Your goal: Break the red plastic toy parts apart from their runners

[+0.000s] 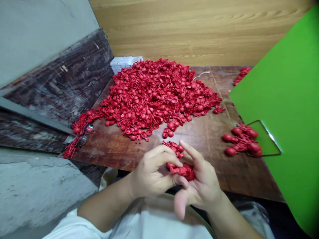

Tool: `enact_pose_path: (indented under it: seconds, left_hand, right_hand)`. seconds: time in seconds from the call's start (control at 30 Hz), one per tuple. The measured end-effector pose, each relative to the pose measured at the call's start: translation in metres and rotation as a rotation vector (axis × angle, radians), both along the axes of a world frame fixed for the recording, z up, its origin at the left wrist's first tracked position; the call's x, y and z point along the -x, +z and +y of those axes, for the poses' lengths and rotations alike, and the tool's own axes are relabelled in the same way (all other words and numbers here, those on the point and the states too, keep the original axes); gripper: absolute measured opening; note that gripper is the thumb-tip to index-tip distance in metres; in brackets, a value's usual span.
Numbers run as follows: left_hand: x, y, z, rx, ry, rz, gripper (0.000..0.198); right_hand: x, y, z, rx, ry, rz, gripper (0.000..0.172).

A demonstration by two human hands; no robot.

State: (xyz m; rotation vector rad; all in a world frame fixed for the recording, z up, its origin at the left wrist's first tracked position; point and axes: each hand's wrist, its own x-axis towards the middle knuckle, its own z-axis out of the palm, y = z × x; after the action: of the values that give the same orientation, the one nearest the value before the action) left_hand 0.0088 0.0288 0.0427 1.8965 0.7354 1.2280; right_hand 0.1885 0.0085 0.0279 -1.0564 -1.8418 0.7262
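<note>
Both hands meet at the near edge of a brown wooden table [206, 132]. My left hand [149, 174] curls its fingers around a red plastic part [183, 171], and my right hand [199, 182] holds the same part from the other side, forefinger raised. More small red pieces [174, 147] lie on the table just beyond my fingers. A big heap of red plastic parts [154, 96] covers the far middle of the table.
A smaller group of red parts [240, 141] lies to the right, beside a green board [286, 109] with a wire frame. A few red parts [241, 74] sit at the far right. White blocks [123, 62] stand behind the heap. Glasses [83, 136] rest at the left edge.
</note>
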Motion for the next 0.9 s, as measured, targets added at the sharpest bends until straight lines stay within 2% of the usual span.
enact_pose_path:
  seconds: [0.07, 0.13, 0.2, 0.27, 0.4, 0.47, 0.53, 0.63, 0.73, 0.9]
  left_hand:
    - [0.002, 0.001, -0.001, -0.003, 0.039, -0.004, 0.026]
    - [0.004, 0.002, -0.002, -0.001, 0.102, 0.009, 0.023]
    - [0.005, 0.004, -0.002, 0.045, 0.145, 0.031, 0.021]
    - [0.005, 0.005, -0.002, 0.168, 0.125, 0.039, 0.026]
    - [0.003, 0.006, -0.002, 0.518, -0.043, 0.028, 0.037]
    - [0.002, 0.006, -0.001, 0.621, -0.083, -0.005, 0.041]
    - [0.0, 0.005, 0.0, 0.662, -0.088, -0.055, 0.042]
    - [-0.001, 0.004, 0.001, 0.657, -0.079, -0.079, 0.042]
    - [-0.001, 0.004, 0.0, 0.659, -0.079, -0.041, 0.045]
    - [0.0, 0.006, -0.003, 0.564, -0.063, 0.048, 0.045]
  right_hand:
    - [0.0, 0.002, 0.003, 0.004, 0.003, 0.004, 0.11]
    - [0.0, 0.004, 0.004, 0.086, 0.078, 0.047, 0.087]
    - [0.003, 0.005, 0.003, 0.257, 0.191, 0.158, 0.059]
    - [0.009, 0.004, -0.001, 0.499, 0.306, 0.387, 0.046]
    - [0.024, -0.003, -0.011, 0.983, 0.476, 0.99, 0.039]
    - [0.029, -0.007, -0.015, 1.154, 0.529, 1.169, 0.04]
    - [0.032, -0.01, -0.016, 1.261, 0.575, 1.257, 0.04]
    - [0.032, -0.012, -0.015, 1.308, 0.638, 1.326, 0.041]
    - [0.032, -0.013, -0.015, 1.282, 0.651, 1.378, 0.039]
    - [0.034, -0.013, -0.019, 1.178, 0.487, 1.257, 0.039]
